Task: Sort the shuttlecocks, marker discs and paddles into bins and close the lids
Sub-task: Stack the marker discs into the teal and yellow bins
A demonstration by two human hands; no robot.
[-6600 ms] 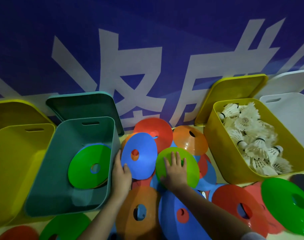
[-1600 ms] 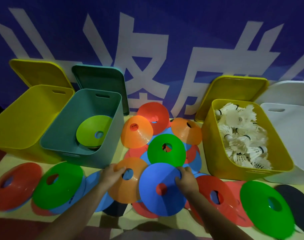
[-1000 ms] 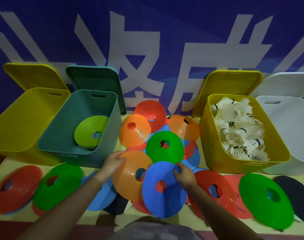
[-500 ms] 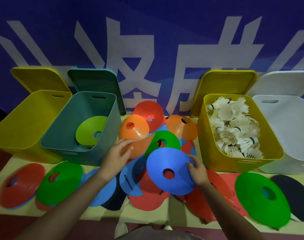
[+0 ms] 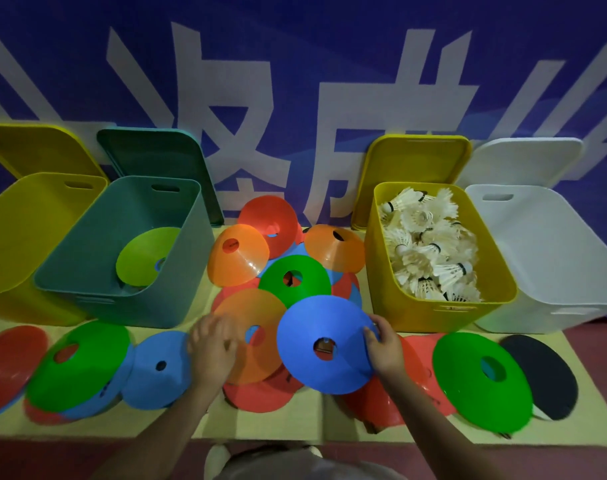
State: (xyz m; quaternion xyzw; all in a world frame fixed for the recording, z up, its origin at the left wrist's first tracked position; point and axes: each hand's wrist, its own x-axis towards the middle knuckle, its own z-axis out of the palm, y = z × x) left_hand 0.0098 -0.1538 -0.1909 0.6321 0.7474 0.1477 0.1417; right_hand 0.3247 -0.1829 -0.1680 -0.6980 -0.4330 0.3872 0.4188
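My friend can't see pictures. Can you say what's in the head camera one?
A person's right hand grips a blue disc and the left hand touches an orange disc in a pile of discs. Behind stand open bins: a teal bin holding a green disc, a yellow bin holding shuttlecocks.

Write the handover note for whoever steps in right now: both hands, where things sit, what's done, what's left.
Left hand: blurred, resting on the orange disc in the middle pile; grip unclear.
Right hand: pinching the right edge of the blue disc, which is tilted up over the pile.
Teal bin: a light-green disc on top inside, lid off.
Yellow bin on the right: filled with shuttlecocks.
Done: shuttlecocks binned.
Left: most discs lie loose, in the middle and along the front. A dark paddle lies at the far right. The left yellow bin and white bin show nothing inside. No lid is closed.
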